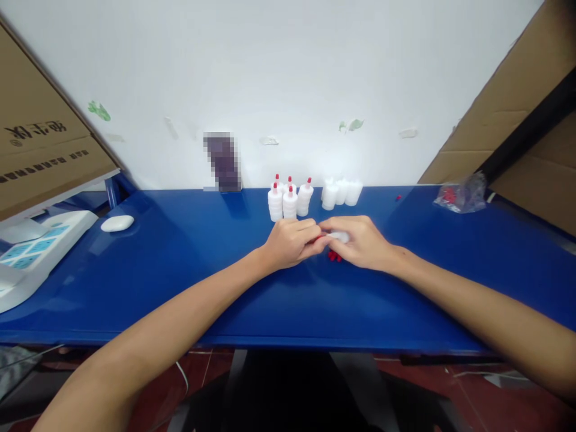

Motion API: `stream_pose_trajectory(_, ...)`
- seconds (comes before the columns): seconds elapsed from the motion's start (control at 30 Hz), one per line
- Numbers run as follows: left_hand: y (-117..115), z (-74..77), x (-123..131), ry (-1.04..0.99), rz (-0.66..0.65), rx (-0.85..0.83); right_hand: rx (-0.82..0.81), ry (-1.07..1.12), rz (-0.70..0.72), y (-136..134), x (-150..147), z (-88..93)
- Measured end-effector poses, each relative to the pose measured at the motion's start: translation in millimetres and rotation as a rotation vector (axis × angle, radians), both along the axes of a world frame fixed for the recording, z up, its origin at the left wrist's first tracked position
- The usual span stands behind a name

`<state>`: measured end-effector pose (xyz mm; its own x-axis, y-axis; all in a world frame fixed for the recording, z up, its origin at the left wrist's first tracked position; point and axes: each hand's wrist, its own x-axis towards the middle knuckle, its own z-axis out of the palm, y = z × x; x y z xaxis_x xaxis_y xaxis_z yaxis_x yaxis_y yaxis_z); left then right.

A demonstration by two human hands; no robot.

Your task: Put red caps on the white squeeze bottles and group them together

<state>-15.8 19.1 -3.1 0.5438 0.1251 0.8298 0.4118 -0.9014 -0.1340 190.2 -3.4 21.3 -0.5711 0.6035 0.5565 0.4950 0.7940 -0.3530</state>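
Note:
My right hand (363,241) is closed around a small white squeeze bottle (341,236), which lies tilted on its side with its tip towards the left. The fingers of my left hand (292,243) pinch a red cap (320,237) at the bottle's tip, and most of the cap is hidden by them. Below my right hand, a small pile of red caps (335,256) lies on the blue table (279,306). Just beyond my left hand stand several white bottles with red caps (290,203). To their right is a group of white bottles (341,193) on which no red caps show.
A clear plastic bag (463,195) with red pieces lies at the back right, and a single red cap (398,197) sits left of it. On the left are a white power strip (49,252) and a white oval case (117,223). Cardboard (490,102) borders the right side.

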Motion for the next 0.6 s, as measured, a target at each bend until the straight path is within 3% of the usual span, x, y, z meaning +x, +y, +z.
stream_pose_trajectory(0.17, 1.0, 0.3, 0.2, -0.023, -0.019, 0.002, 0.096, -0.055, 0.004, -0.9, -0.4, 0.1)
stream_pose_trajectory(0.37, 1.9, 2.3, 0.9, -0.018, -0.040, 0.034, 0.039, -0.080, 0.105, 0.2, 2.9, 1.7)
stream_pose_trajectory(0.6, 1.5, 5.5, 0.2, 0.060, -0.055, 0.108, 0.080, -0.063, 0.093, -1.5, 1.3, 2.2)
